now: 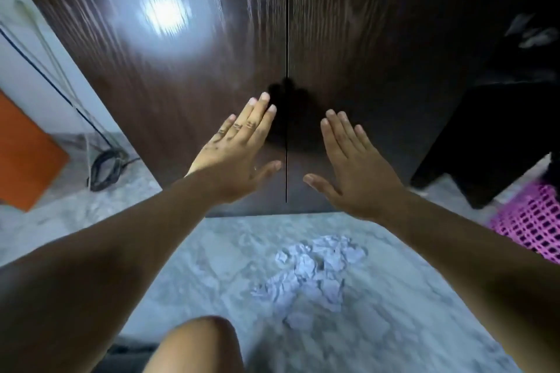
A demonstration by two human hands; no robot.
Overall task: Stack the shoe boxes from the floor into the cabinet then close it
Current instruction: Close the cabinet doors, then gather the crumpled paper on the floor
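Both forearms are bare, with no sleeve in view. The left hand (pixel 235 150) carries small dark markings on the back of its fingers (pixel 251 118), like short bands across three of them, with a few dots below near the knuckles. A thin ring shows at the base of the left thumb. The right hand (pixel 353 165) is unmarked. A bare knee (pixel 197 345) shows at the bottom edge.

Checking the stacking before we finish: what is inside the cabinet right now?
It cannot be seen. Both doors of the cabinet meet at the centre seam, hiding the inside. The left hand and right hand are spread flat in front of them. No shoe boxes are visible.
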